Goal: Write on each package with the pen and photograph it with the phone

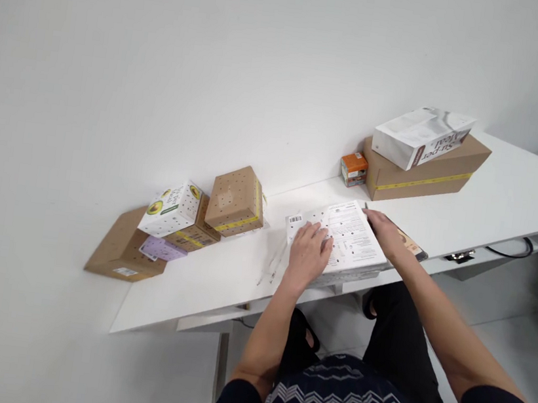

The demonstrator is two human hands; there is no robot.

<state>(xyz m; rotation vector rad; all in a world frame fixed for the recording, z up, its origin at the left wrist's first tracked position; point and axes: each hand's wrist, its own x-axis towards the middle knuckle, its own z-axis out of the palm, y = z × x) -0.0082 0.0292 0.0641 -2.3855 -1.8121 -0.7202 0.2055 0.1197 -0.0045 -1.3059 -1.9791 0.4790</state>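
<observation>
Both hands rest on a flat white parcel [343,241] lying near the front edge of the white table [498,192]. The left hand [309,253] lies palm down on the parcel's near left part, fingers spread flat and gripping nothing. The right hand [386,233] sits at the parcel's right edge, fingers stretched along the side — whether they curl around the edge cannot be told. The parcel's top is covered in printed sheets: a barcode sticker [295,219] at the far left corner and lines of small print, too fine to read. A dark strip with a tan patch [412,245] pokes out just beyond the right hand.

Further right, against the wall, a long brown carton [426,172] banded with yellow tape carries a white bag [419,137] lying on its side; its lettering reads "Super Real", seen upside down. A small orange box [353,168] stands just beside the carton's left end.

To the left sits a cluster: a brown box with punched holes [237,200] and yellow tape, a white holed box with avocado pictures [171,208], and a plain cardboard box [121,251] with a small white label — its text unreadable — and a purple slip [161,249] on it.
</observation>
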